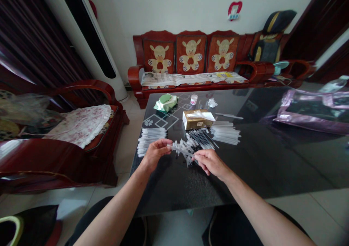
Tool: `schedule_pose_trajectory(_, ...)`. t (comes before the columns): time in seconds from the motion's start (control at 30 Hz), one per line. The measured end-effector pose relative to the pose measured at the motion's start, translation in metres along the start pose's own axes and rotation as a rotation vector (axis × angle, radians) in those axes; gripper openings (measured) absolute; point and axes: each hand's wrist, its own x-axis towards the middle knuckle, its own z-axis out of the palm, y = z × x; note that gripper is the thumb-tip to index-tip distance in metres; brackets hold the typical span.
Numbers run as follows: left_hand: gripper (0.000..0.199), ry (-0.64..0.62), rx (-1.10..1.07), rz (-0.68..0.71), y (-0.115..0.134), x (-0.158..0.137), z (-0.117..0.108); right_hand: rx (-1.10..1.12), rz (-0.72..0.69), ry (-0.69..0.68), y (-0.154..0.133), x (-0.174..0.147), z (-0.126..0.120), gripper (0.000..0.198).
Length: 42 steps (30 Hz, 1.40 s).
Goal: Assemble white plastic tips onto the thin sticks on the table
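A thin translucent white tube (181, 151) spans the gap between my two hands above the dark table. The fingers of my left hand (157, 152) are closed on its left end. My right hand (209, 161) pinches the other end between thumb and fingers. Beneath the tube lies a loose heap of small whitish plastic pieces (188, 144). Just behind the heap are several thin black rods (203, 138). A stack of white tubes (151, 135) lies beside my left hand, and another bundle of white tubes (225, 132) is farther right.
On the glossy black table (261, 158) stand a tissue box (198, 121), a green wipes pack (165, 103) and a small white jar (193, 99). Crumpled tissue (212, 103) lies behind the box. A purple-edged plastic package (313, 109) covers the right side. A wooden armchair (109, 93) stands left.
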Motion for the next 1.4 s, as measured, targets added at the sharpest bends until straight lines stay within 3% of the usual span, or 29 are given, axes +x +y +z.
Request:
schedule_pose_trajectory(0.3,0.036,0.088,0.156,-0.043,-0.0013,0.0023,0.0019,-0.001,-0.007,-0.019,-0.0007,-0.0009,0.0008,0.036)
schedule_pose_trajectory(0.43,0.03,0.05,0.062,-0.009,-0.0035,0.0019,0.0007,-0.006,-0.004,-0.019,0.0005,-0.0007,-0.0001,0.035)
schedule_pose_trajectory(0.6,0.04,-0.002,-0.025,-0.016,0.0007,-0.0004,-0.0005,0.001,-0.001,-0.006,0.0018,-0.0003,-0.0005,0.035)
schedule_pose_trajectory(0.8,0.038,0.091,0.133,-0.044,-0.0019,0.0021,-0.0006,-0.004,-0.013,-0.017,0.0024,0.0003,0.0003,0.035)
schedule_pose_trajectory(1.1,0.039,-0.019,-0.021,0.003,-0.0011,-0.0002,-0.0016,-0.01,-0.001,-0.007,0.002,-0.0003,0.0003,0.036)
schedule_pose_trajectory(1.27,0.044,0.088,0.158,-0.029,0.002,-0.0006,0.0008,-0.003,0.001,-0.018,0.0011,-0.0001,0.0007,0.036)
schedule_pose_trajectory(1.4,0.04,0.074,0.237,-0.053,-0.0002,0.0007,0.0024,-0.003,-0.002,-0.021,0.0016,0.0,0.001,0.037)
